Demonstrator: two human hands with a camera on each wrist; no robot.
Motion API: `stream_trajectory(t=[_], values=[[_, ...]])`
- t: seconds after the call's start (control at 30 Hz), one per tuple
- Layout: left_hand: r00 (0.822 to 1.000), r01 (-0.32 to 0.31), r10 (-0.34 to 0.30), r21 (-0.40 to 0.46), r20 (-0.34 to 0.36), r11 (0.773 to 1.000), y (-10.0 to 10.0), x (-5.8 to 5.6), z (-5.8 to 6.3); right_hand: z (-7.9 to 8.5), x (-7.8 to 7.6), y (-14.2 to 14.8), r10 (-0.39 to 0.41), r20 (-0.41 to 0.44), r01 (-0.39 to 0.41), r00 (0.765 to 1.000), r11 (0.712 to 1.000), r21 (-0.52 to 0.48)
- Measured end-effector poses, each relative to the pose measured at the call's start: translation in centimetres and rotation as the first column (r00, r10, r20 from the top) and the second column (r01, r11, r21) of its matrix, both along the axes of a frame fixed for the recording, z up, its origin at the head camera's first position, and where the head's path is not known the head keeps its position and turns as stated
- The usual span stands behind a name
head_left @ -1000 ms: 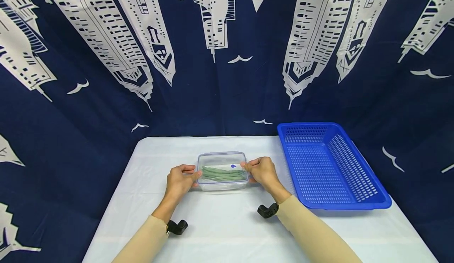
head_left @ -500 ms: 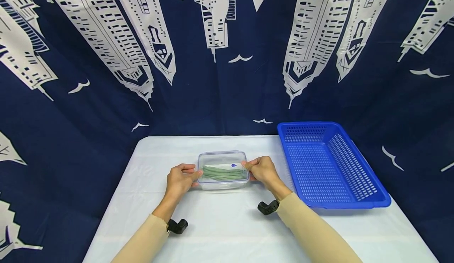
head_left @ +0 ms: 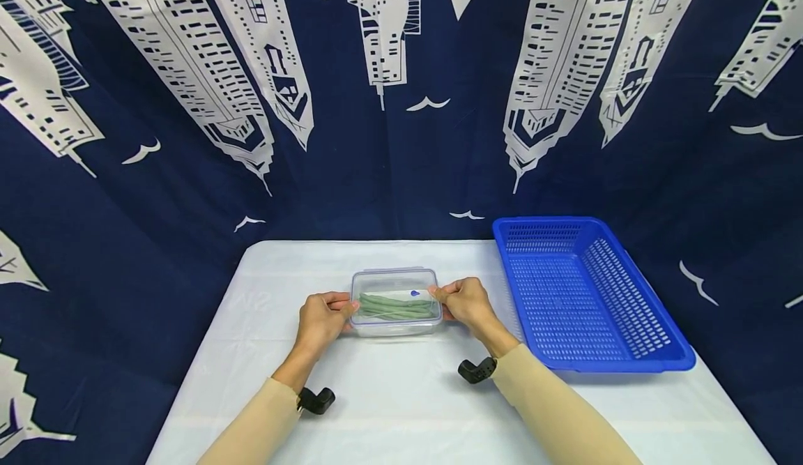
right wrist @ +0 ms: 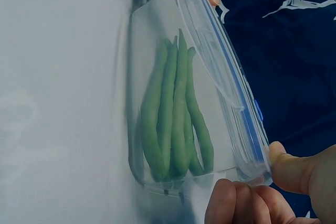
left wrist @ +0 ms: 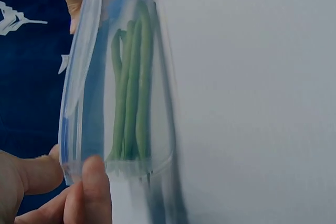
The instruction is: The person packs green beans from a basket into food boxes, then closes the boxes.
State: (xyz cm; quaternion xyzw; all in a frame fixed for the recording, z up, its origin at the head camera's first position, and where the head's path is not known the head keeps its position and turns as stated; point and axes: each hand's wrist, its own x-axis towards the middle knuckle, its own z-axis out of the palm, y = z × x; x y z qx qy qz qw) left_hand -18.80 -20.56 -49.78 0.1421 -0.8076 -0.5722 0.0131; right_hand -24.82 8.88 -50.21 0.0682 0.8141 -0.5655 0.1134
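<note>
A clear plastic food container (head_left: 392, 330) stands on the white table, its clear lid (head_left: 384, 282) on top with a blue-edged rim and a small blue mark. Several green beans (head_left: 396, 307) lie inside; the left wrist view shows the beans (left wrist: 131, 93) through the wall, as does the right wrist view, beans (right wrist: 176, 114). My left hand (head_left: 320, 320) grips the container's left end, thumb on the lid's edge and fingers lower at the side. At the opposite end my right hand (head_left: 466, 305) holds it likewise, thumb on the lid's corner. The fingers partly hide both ends.
To the right stands a blue perforated plastic basket (head_left: 564, 298), with nothing seen in it. White cloth (head_left: 401, 395) covers the table. Behind it hangs a dark blue cloth (head_left: 351, 193) printed with white buildings and birds.
</note>
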Motion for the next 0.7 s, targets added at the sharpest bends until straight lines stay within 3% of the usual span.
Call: stream_trajectory(t=[0.27, 0.4, 0.47, 0.57, 0.63, 0.7], values=[[1.0, 0.021, -0.019, -0.069, 0.019, 0.997, -0.2, -0.4, 0.3, 0.3, 0.0, -0.1, 0.013, -0.02, -0.012, 1.0, 0.999, 0.032], [0.999, 0.032, -0.029, -0.215, 0.014, 0.976, -0.4, -0.3, 0.2, 0.4, -0.2, -0.2, 0.05, -0.04, -0.046, 0.998, 0.994, 0.098], [0.999, 0.04, -0.043, -0.313, -0.002, 0.949, -0.3, -0.1, 0.1, 0.5, -0.3, -0.2, 0.084, -0.072, -0.07, 0.994, 0.981, 0.179], [0.991, 0.063, -0.109, -0.462, -0.073, 0.884, 0.1, 0.2, 0.2, 1.0, -0.7, -0.1, 0.165, -0.167, -0.103, 0.972, 0.939, 0.328], [0.972, 0.082, -0.189, -0.557, -0.137, 0.826, 0.5, 0.4, 0.3, 1.5, -1.1, -0.1, 0.24, -0.242, -0.122, 0.94, 0.9, 0.418], [0.939, 0.112, -0.289, -0.629, -0.186, 0.769, 1.0, 0.5, 0.4, 2.2, -1.5, -0.3, 0.327, -0.305, -0.151, 0.895, 0.864, 0.481]])
